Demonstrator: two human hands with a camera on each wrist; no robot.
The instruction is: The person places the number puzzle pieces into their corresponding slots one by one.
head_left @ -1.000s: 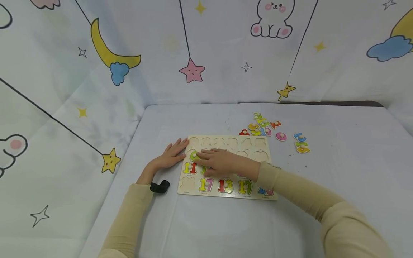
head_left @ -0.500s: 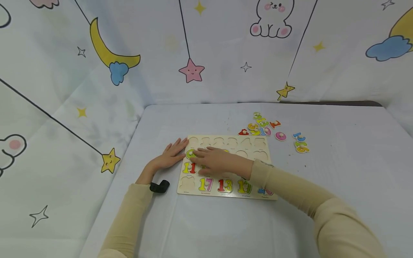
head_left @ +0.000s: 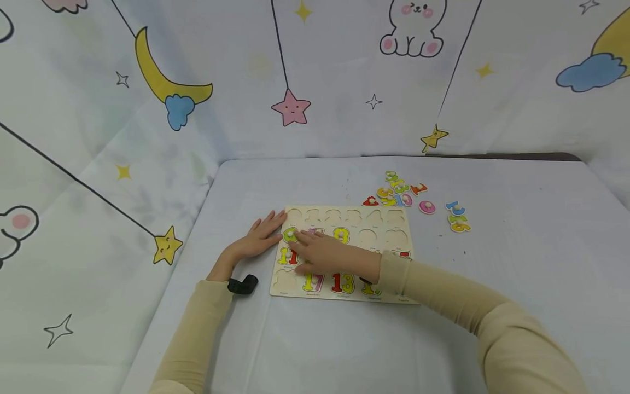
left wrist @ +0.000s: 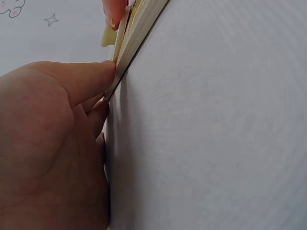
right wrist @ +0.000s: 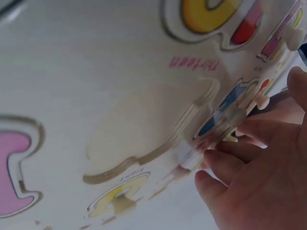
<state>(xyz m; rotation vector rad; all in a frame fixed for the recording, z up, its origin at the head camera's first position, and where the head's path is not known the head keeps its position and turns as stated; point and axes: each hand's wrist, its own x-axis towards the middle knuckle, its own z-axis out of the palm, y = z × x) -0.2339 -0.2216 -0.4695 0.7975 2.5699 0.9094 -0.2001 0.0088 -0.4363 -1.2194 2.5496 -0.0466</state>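
Since the earlier frames, the right hand (head_left: 322,253) has shifted slightly left and down, uncovering more of the yellow eight (head_left: 341,235). At left of centre, the left hand (head_left: 261,236) lies with fingers extended against the near-centre wooden number-puzzle board (head_left: 365,218), gripping nothing; it seems to steady the board's left edge. Next comes a vacant recess (head_left: 286,280) in the board's lower left corner. Over the board's left half, the right hand's fingers are spread, with no piece visible in them; whether they press is unclear. The step in hand looks like settling or checking seated numbers. Upper right of centre lie loose number pieces (head_left: 401,187), then a pink zero (head_left: 427,207). The next move probably calls for picking one up and matching it to its recess.
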